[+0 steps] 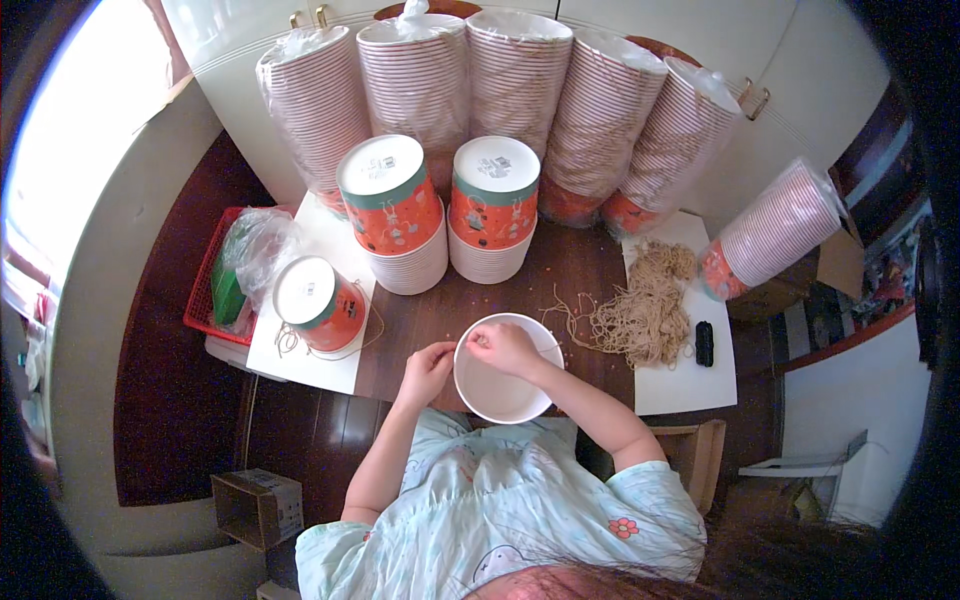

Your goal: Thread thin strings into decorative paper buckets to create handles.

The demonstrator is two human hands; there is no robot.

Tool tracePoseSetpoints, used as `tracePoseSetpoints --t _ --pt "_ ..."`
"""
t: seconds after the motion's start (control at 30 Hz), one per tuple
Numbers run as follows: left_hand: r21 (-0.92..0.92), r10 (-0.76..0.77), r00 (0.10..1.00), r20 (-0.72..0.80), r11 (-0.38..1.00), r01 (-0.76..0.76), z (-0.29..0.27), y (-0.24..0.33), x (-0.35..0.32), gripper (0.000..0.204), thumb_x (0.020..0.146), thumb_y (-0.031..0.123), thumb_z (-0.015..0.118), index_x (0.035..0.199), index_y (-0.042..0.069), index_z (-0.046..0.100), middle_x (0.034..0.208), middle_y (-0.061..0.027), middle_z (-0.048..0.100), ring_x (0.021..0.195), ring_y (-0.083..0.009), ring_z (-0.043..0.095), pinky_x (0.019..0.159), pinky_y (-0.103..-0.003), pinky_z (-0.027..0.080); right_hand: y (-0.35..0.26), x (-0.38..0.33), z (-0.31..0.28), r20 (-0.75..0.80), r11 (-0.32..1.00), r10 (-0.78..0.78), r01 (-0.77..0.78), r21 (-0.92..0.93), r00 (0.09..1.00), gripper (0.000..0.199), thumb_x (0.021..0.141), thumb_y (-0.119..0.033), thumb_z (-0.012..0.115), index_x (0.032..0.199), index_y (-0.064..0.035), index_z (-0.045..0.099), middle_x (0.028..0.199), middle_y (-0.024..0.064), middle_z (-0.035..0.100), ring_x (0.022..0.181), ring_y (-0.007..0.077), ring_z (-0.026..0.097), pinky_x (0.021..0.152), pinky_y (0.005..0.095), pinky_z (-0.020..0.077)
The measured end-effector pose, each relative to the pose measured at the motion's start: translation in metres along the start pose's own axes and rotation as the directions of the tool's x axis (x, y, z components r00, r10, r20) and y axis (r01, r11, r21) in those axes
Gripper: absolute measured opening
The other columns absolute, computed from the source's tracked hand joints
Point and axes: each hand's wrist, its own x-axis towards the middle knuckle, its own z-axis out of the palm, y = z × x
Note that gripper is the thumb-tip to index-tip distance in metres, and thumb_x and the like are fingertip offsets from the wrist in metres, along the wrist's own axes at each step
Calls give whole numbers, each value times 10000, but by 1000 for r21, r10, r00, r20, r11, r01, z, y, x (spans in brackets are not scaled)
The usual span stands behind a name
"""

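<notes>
Dark hair (pixel 800 550) and pale-blue top (pixel 560 480): along the lower edge, the top patterned.
Table (pixel 400 335): brown, in front of the person, white sheets (pixel 690 395) at both ends.
Wrapped stacks (pixel 515 85): five columns of paper buckets in clear film, standing along the far side.
Unwrapped stacks (pixel 397 220): two, upside down, orange and green, nearer the person.
Open bucket (pixel 500 398): mouth up at the near table edge.
Twine (pixel 650 315): loose tan heap, right.
Right hand (pixel 503 350): over the bucket's mouth, fingers curled; cannot tell what it grips.
Left hand (pixel 430 368): fingertips pinched at the left rim.
Black bundle (pixel 705 344): beside the twine.
</notes>
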Motion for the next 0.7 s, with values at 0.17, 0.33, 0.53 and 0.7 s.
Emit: tracePoseSetpoints --t 0.17,0.33,0.53,0.7 --pt "9 44 999 10 999 -44 0 -7 0 200 812 68 514 971 -20 597 779 -82 638 675 -91 567 611 -232 461 0 0 1 15 1000 -12 12 -11 1000 161 731 -241 589 755 -86 628 698 87 623 647 249 607 582 355 473" --pt "59 51 999 8 997 -52 -1 -4 0 197 802 64 529 971 -5 601 803 -114 640 678 -110 582 620 -242 463 -2 0 -1 34 1000 -1 1 -12 999 165 736 -243 587 763 -87 631 708 87 624 654 247 607 590 356 473" --pt "249 86 995 43 964 -94 -6 22 1 175 809 45 529 960 -19 588 780 -97 627 678 -103 558 617 -242 458 -2 0 0 49 1000 -9 8 11 999 178 750 -252 580 801 -92 641 721 93 626 663 247 609 599 353 475" --pt "325 71 995 64 942 -88 -9 26 -2 142 793 59 545 909 -13 584 763 -116 619 652 -109 563 592 -256 462 1 2 2 86 996 -73 69 49 994 180 752 -247 581 815 -88 640 707 90 619 644 232 603 593 341 470"
